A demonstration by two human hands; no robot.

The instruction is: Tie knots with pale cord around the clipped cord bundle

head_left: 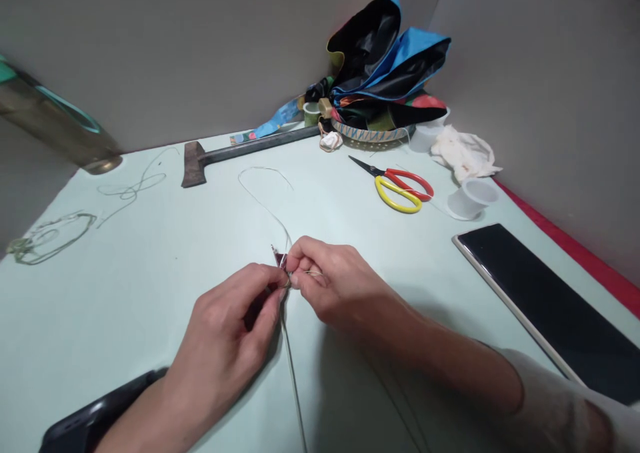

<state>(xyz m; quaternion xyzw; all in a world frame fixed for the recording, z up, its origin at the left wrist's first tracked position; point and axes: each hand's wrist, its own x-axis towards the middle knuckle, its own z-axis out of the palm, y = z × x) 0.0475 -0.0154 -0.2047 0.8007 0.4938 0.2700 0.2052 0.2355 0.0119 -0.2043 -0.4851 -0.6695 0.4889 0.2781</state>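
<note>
My left hand (231,326) pinches a thin pale cord (293,366) with thumb and forefinger at the middle of the table. Right against it, my right hand (336,278) is closed, its fingertips gripping strands of the cord at the same spot. A small dark red piece (281,259) with a pointed silvery tip shows just beyond the fingertips; its kind I cannot make out. From there a loose cord end curves away across the table, and another length runs straight toward me. The fingers hide the point where the strands meet.
A hammer (194,165) lies at the back, near a woven basket (373,133) topped by a blue and black pouch (395,59). Scissors (400,189), white spools (473,198), crumpled tissue (465,151) and a phone (545,306) are to the right. Left are cord loops (60,236) and a bottle (60,119).
</note>
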